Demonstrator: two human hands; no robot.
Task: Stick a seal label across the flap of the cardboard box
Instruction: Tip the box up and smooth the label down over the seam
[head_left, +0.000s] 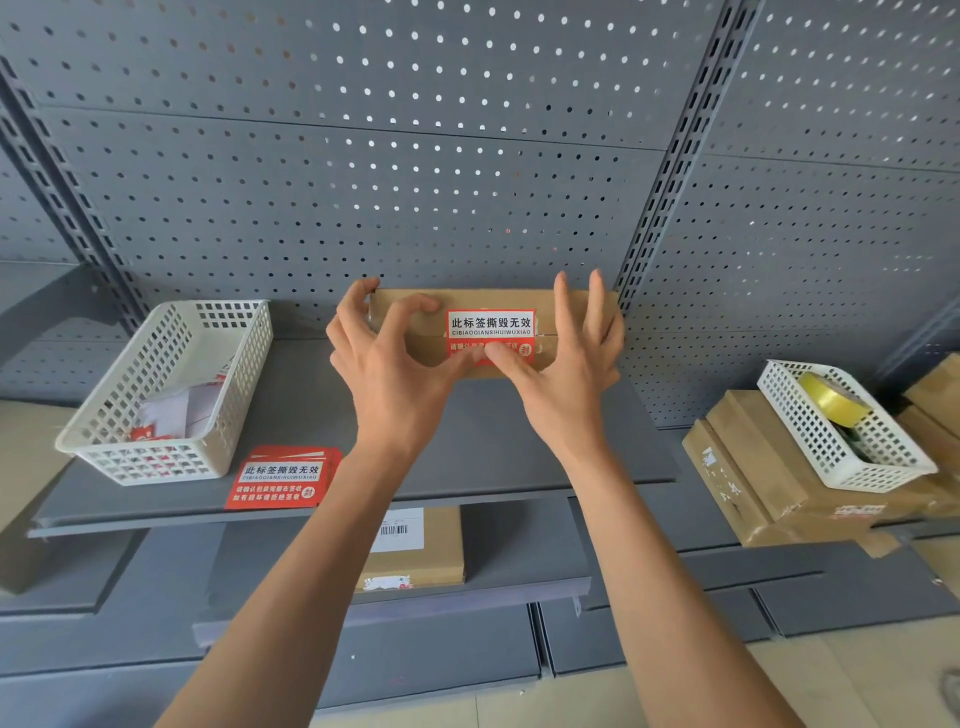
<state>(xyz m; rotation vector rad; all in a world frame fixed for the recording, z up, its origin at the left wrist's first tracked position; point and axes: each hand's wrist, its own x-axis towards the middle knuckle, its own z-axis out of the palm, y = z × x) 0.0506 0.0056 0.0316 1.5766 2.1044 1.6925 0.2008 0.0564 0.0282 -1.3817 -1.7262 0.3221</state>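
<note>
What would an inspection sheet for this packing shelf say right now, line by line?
Surface: grey metal shelf, backed by a perforated panel.
Job's things: cardboard box on the shelf; red and white seal label already lying across its flap seam; stack of spare labels at the front edge.
Clutter: white basket holding papers; second white basket holding a yellow tape roll, resting on stacked boxes; a labelled parcel on the lower shelf.
Grips: left hand and right hand both open, thumbs pressing the label's lower edge, fingers bracing the box.
Cables: nothing seen.
Surroundings: lower grey shelves, pale floor.
</note>
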